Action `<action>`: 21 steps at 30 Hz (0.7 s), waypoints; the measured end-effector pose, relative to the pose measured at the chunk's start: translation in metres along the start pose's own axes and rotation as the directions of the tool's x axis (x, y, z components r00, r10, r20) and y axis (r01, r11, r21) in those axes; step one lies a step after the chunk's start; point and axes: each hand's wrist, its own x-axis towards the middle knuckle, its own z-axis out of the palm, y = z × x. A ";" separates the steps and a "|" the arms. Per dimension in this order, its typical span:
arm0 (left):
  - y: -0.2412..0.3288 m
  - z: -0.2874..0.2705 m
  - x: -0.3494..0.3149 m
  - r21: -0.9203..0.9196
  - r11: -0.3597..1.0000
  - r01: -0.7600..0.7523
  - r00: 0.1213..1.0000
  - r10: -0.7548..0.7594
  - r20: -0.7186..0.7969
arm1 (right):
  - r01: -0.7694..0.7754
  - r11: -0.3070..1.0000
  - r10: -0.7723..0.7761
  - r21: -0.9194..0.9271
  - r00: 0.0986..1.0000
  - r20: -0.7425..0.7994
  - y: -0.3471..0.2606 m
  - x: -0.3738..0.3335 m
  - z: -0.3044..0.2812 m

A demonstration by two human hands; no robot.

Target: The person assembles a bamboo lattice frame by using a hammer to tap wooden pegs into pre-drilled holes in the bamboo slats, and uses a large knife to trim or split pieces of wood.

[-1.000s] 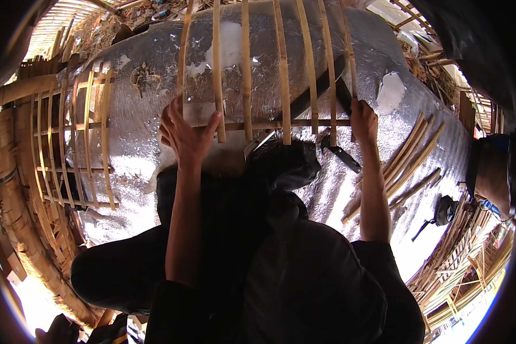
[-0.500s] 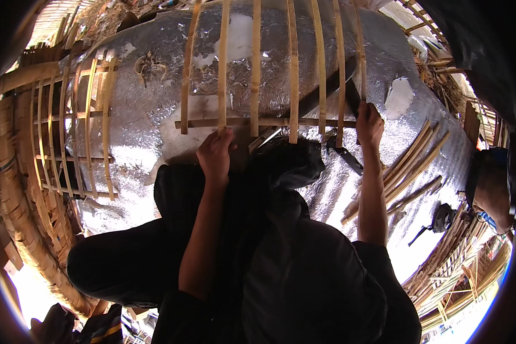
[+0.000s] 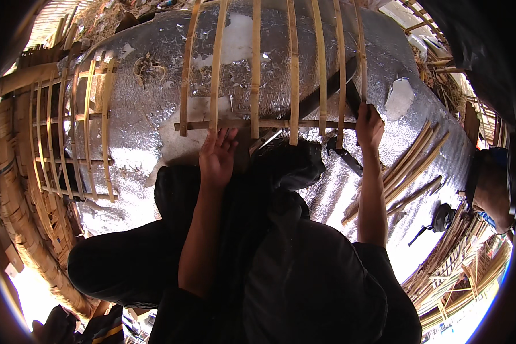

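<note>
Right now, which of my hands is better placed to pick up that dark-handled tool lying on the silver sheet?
Probably the right hand. It grips the right end of the bamboo frame, and the dark-handled tool lies just below it. The left hand sits at the crossbar's middle, with the dark-clothed knee between.

Bamboo lattice frame (image 3: 269, 74): six pale vertical slats, roughly parallel, fanning slightly toward the far side, crossed near their near ends by one horizontal bamboo crossbar (image 3: 269, 124). Frame lies flat on the silver mat, centre-far in the scene. Slat ends overhang the crossbar on the near side. Crossbar runs left to right, level, spanning all slats.
</note>
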 end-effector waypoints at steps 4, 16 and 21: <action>0.003 -0.010 0.004 0.177 0.977 -0.114 0.993 0.111 0.030 | 0.018 1.000 -0.017 0.011 1.000 -0.010 -0.003 0.000 0.003; 0.003 0.014 -0.002 0.308 0.942 -0.133 0.979 0.172 -0.105 | -0.023 1.000 0.023 -0.009 1.000 0.005 -0.001 0.001 0.003; 0.004 0.008 0.001 0.251 0.960 -0.128 0.985 0.153 -0.081 | 0.019 1.000 -0.018 0.023 1.000 -0.020 -0.001 0.001 0.003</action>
